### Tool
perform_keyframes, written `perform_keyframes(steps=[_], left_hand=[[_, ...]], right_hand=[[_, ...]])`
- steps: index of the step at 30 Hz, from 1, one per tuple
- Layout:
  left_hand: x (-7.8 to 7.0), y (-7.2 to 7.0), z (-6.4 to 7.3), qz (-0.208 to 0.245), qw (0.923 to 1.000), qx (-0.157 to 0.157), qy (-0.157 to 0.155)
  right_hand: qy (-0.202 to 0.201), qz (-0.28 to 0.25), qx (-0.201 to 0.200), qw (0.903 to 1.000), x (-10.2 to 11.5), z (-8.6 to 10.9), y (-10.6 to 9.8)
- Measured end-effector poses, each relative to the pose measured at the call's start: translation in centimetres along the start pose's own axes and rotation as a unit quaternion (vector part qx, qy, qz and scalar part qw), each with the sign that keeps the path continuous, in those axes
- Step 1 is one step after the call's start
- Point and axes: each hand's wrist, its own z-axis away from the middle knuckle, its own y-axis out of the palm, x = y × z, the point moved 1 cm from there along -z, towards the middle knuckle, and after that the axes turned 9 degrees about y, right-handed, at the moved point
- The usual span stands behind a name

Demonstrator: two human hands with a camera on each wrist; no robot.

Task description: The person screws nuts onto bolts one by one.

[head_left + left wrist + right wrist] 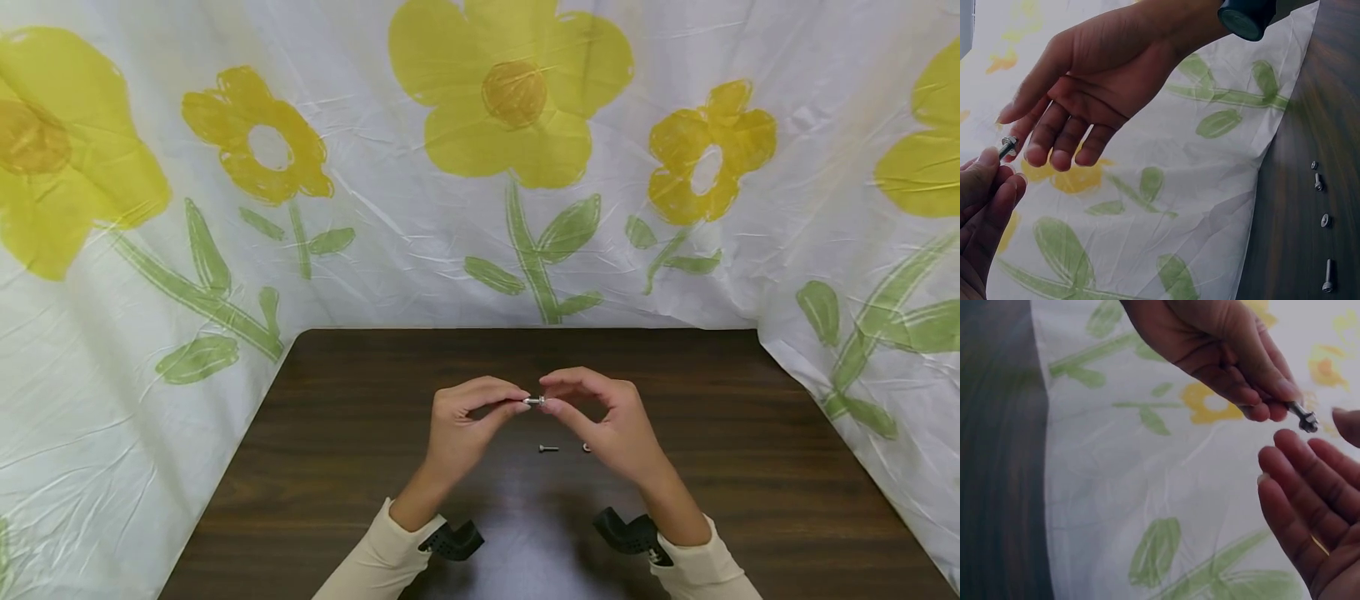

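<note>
My left hand (459, 427) pinches a silver bolt (532, 401) between thumb and fingertips above the table. A nut (1308, 422) sits on the bolt's far end, facing my right hand (621, 429). In the right wrist view the right hand's thumb and fingers are spread around the nut, with a gap on each side. On the dark table lie a loose bolt (549, 448) and a small ring-shaped nut (587, 447), partly covered by the right hand. The left wrist view shows a longer bolt (1328, 276), a nut (1326, 220), a shorter bolt (1318, 182) and a smaller nut (1314, 165) in a row.
The dark wood-grain table (337, 467) ends at a white flowered cloth (360, 275) at the back and both sides. A black wrist camera (453, 542) is strapped to the left forearm, and another black camera (624, 532) to the right.
</note>
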Motion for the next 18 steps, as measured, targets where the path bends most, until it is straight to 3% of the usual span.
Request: perform_keyframes(steps=[7, 12, 18], left_hand=[[0.12, -0.13, 0.01, -0.001, 1.0, 0.0, -0.006], [0.13, -0.06, 0.07, 0.011, 0.9999, 0.002, -0.008], [0.12, 0.08, 0.12, 0.017, 0.9998, 0.002, -0.007]], right_hand=[[-0.023, -0.017, 0.02, 0.9994, -0.04, -0.04, -0.03], [-0.047, -0.008, 0.011, 0.9988, -0.31, -0.13, 0.06], [-0.017, 0.007, 0.021, 0.9996, -0.4, -0.09, -0.01]])
